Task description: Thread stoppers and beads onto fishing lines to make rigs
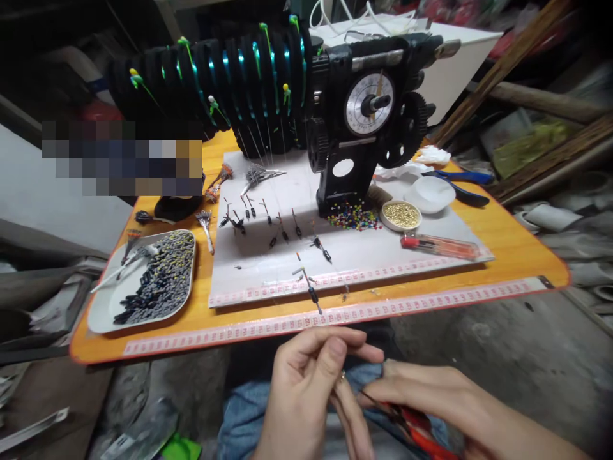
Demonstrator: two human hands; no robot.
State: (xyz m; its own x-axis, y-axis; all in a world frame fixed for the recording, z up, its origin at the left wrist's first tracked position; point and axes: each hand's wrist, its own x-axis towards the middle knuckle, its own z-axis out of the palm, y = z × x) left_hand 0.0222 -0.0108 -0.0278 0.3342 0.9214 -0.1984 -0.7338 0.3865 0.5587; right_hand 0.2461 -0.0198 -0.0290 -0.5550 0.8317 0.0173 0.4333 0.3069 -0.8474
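My left hand [311, 390] is in front of the table's near edge, above my lap. Its thumb and fingertips pinch together around something tiny and shiny that I cannot make out. To its right, my right hand [431, 396] grips red-handled scissors [419, 427], their thin dark blades pointing toward the left hand's fingers. Just beyond the left hand, a small black-and-grey piece on a thin stem [313, 294] lies over the edge of the white board [258, 275]. Several similar small black pieces [285, 235] are spread farther back on the board.
A white tray [103, 313] of black and grey pieces stands left. Behind is a black winding machine [347, 172] with a dial and line-wrapped black spools [239, 76]. Rightward are coloured pinheads [354, 216], a dish of gold bits [402, 216], a cutter [440, 245] and blue-handled pliers [462, 179].
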